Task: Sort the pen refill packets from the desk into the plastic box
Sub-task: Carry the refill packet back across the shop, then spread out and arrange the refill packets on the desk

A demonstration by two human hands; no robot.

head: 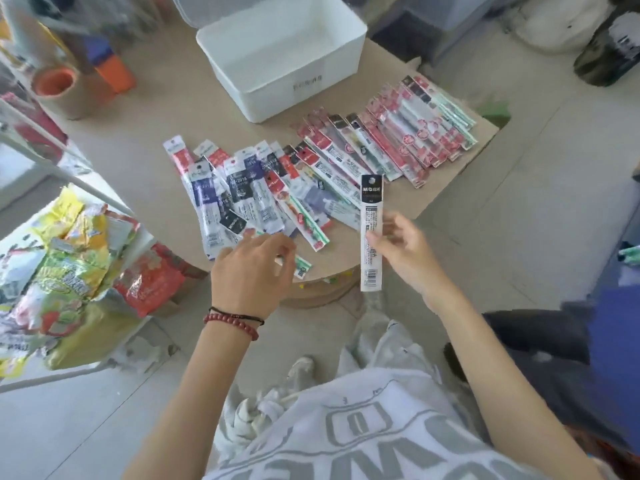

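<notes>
My right fingers [375, 239] pinch a black-topped packet [371, 209], left fingers [273, 245] loose over the counter's [156, 112] near edge; next, into the plastic box [277, 95].

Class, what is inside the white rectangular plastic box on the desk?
Only bare white floor and walls show inside the white rectangular plastic box; nothing visible lies in it. Its near wall hides the floor strip just behind it.

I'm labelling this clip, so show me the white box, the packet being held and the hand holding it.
white box [277, 97]: head view, its near outer wall.
held packet [372, 206]: head view, white stretch just above the thumb.
right hand [403, 245]: head view, middle of the hand.
</notes>
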